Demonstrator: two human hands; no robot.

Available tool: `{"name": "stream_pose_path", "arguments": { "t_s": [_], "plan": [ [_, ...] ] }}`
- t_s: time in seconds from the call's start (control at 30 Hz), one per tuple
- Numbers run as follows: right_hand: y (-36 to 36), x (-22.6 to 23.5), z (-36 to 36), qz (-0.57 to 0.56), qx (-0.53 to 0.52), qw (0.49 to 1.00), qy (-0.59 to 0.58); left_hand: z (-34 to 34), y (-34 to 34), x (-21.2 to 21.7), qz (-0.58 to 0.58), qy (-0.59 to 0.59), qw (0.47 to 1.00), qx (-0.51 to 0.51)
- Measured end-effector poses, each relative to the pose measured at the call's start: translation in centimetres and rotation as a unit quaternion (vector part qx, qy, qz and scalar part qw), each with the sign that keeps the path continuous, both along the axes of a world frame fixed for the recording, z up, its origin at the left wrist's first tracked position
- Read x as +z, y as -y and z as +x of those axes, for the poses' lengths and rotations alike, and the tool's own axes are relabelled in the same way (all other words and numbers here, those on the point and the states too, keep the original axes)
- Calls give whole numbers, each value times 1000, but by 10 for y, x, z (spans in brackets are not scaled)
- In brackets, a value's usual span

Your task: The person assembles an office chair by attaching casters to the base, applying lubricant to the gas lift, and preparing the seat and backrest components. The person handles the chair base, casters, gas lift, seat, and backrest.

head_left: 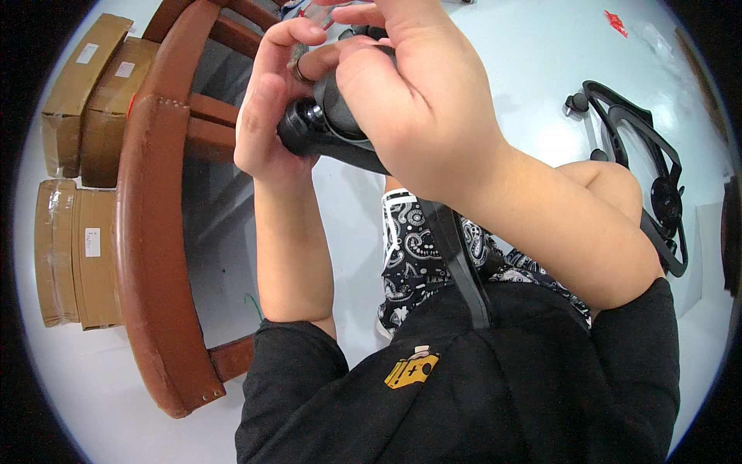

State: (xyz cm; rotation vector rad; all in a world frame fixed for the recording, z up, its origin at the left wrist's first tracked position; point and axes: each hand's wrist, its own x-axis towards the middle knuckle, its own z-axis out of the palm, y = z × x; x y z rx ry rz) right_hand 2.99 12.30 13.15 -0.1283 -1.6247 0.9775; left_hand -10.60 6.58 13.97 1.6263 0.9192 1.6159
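Up in front of me, both hands hold parts of what looks like a black chair base. My left hand (pixel 263 127) cups the rounded end of a black leg (pixel 348 152), its fingers curled over the top. My right hand (pixel 433 116) is closed round a black caster wheel (pixel 338 108), covering much of it. A shiny metal pin (pixel 314 114) shows between the wheel and the leg end; how deep it sits I cannot tell. Another black leg (pixel 456 263) slants down against my shirt. The hub is hidden behind my right wrist and forearm.
On the left stands a brown leather-covered frame (pixel 151 247) with crossbars, cardboard boxes (pixel 97 255) beyond it. To the right, a black chair frame (pixel 653 170) lies on the pale floor. A red scrap (pixel 616 23) and clear plastic (pixel 657 46) lie farther off.
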Motion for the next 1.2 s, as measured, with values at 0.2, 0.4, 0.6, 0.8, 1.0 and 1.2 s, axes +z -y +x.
{"name": "stream_pose_path", "arguments": {
  "t_s": [0.2,0.4,0.6,0.8,1.0,1.2],
  "plan": [
    [4,0,1,51,26,998,1,3,3,-2,-18,33,995,90],
    [3,18,16,43,115,992,10,-3,3,-4,-29,57,990,128],
    [3,16,17,50,118,991,-44,-6,-3,-5,-39,90,983,155],
    [-11,0,-10,120,-110,985,-56,3,-9,-1,7,159,956,246],
    [-27,9,13,5,-41,999,-25,46,-16,7,4,161,985,65],
    [-26,-5,47,-77,-41,994,-59,86,-16,-17,60,167,984,-23]
  ]
}}
